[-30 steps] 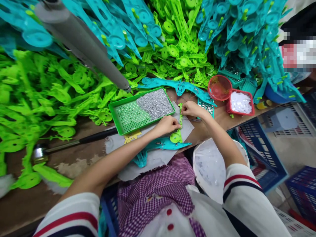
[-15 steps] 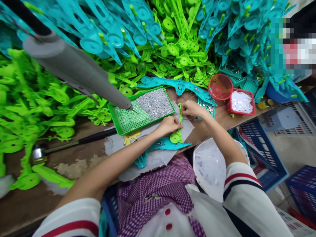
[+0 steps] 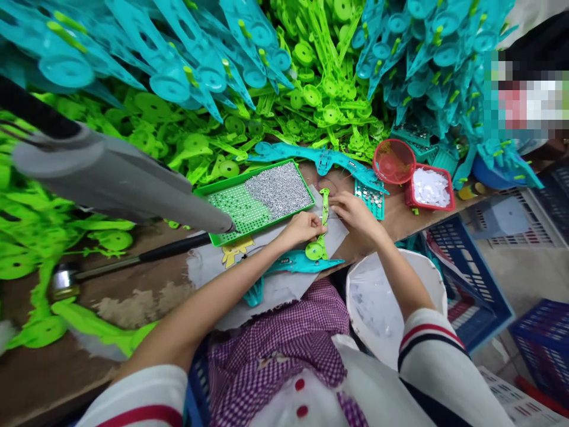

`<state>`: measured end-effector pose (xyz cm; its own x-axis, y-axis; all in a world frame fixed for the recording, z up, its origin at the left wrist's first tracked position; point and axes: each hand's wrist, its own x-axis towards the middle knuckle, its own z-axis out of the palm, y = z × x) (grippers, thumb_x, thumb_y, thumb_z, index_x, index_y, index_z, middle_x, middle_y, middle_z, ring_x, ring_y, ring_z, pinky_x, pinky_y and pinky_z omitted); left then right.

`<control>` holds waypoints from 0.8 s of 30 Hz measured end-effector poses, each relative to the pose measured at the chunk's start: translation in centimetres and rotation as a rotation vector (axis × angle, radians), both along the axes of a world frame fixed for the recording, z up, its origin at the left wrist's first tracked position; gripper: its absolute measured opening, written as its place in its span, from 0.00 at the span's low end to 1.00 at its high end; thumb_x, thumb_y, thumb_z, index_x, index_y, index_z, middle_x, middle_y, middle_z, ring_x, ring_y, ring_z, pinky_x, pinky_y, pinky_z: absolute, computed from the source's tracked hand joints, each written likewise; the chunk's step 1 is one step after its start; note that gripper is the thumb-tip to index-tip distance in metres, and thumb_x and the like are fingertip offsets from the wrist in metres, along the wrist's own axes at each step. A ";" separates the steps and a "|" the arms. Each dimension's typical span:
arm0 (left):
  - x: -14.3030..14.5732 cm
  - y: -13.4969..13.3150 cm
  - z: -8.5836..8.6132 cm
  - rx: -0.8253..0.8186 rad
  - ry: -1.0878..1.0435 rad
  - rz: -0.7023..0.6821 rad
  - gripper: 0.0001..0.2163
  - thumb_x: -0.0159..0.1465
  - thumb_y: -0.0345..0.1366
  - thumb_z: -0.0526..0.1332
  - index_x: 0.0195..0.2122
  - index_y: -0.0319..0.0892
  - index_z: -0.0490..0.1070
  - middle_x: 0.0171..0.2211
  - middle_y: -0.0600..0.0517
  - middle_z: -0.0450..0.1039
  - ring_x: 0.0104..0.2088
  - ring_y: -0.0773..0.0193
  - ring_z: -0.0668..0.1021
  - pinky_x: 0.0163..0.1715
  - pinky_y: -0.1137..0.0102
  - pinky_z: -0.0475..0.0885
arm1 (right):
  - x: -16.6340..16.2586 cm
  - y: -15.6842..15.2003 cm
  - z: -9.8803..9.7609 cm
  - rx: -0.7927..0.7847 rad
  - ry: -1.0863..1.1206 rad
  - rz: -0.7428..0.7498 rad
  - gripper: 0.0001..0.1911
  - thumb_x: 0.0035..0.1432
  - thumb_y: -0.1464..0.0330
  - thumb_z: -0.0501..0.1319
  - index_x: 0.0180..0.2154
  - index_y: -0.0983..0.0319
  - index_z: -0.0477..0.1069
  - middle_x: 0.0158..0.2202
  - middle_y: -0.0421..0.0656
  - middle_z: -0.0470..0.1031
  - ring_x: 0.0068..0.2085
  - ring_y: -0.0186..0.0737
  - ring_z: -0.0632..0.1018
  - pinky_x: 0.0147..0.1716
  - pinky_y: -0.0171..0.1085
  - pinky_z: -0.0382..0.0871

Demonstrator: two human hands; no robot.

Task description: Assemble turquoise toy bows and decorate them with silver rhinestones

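A slim green plastic part (image 3: 324, 220) lies upright across a teal plastic part (image 3: 297, 261) on white paper (image 3: 275, 284) at the table's front edge. My left hand (image 3: 302, 228) is closed, fingers pinched against the green part's left side. My right hand (image 3: 351, 212) is curled beside its upper right, fingertips close to the part; what they pinch is too small to see. A green tray (image 3: 214, 234) holding silver bits and a dotted grid sits just left of my hands.
Heaps of green and teal plastic parts (image 3: 311, 71) fill the table's back and left. A red sieve (image 3: 393, 161), a red tray of white pieces (image 3: 431, 187), a small teal tray (image 3: 371, 197), a hammer (image 3: 133, 261) and a grey tube (image 3: 115, 178) are near. Blue crates (image 3: 475, 279) stand right.
My right hand has slid down and nearer along the green part toward my left hand. The grey tube has swung lower and leftward in view.
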<state>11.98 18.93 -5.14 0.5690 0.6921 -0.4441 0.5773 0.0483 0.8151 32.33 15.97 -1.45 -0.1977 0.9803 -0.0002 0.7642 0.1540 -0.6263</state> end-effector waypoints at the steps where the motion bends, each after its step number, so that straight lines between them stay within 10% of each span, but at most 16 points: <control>1: -0.1 0.0 -0.3 -0.006 -0.014 -0.004 0.10 0.57 0.43 0.67 0.28 0.40 0.74 0.19 0.53 0.75 0.21 0.64 0.78 0.25 0.73 0.69 | -0.4 -1.3 -0.4 0.035 0.013 -0.080 0.13 0.66 0.66 0.58 0.48 0.60 0.78 0.46 0.47 0.78 0.47 0.42 0.77 0.46 0.38 0.65; 9: -0.4 -0.1 -1.5 0.027 -0.087 -0.006 0.12 0.59 0.45 0.67 0.30 0.41 0.73 0.21 0.55 0.75 0.22 0.64 0.79 0.25 0.73 0.68 | -4.9 -5.6 -3.3 0.088 -0.112 -0.425 0.11 0.68 0.63 0.57 0.40 0.57 0.78 0.50 0.44 0.76 0.53 0.45 0.73 0.57 0.49 0.50; 24: -0.6 -1.4 0.8 0.185 -0.074 0.036 0.21 0.59 0.40 0.67 0.52 0.43 0.66 0.24 0.59 0.74 0.27 0.62 0.78 0.32 0.71 0.68 | -3.8 -5.4 -3.9 0.218 -0.330 -0.120 0.14 0.71 0.67 0.50 0.48 0.59 0.74 0.47 0.48 0.77 0.49 0.48 0.72 0.56 0.46 0.60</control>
<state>11.37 17.50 -4.36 0.5684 0.7788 -0.2653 0.5164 -0.0867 0.8519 28.58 10.60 -5.39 -0.1064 0.9803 0.1662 0.9390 0.1541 -0.3074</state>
